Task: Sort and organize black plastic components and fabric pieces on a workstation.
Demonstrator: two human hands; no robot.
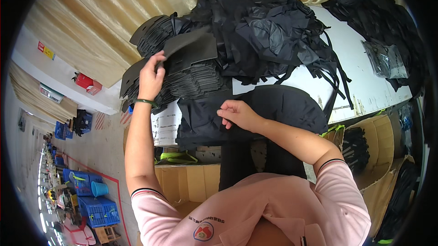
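Note:
My left hand (152, 76) is at the far left of the table, its fingers closed on the edge of a black flat sheet (194, 47). That sheet lies bowed on top of a stack of similar black sheets (194, 81). A green bangle circles my left wrist. In front of me a black fabric piece (287, 109) is spread along the near edge of the table. Resting on it, my right hand (238, 114) has curled fingers that appear to pinch the cloth; the fingertips are partly hidden.
A large heap of black fabric pieces with straps (269, 31) covers the table's back. Another dark pile (378, 22) and a clear plastic bag (385, 59) lie at right. Cardboard boxes (381, 141) stand below the edge. Blue crates (98, 211) sit on the floor at left.

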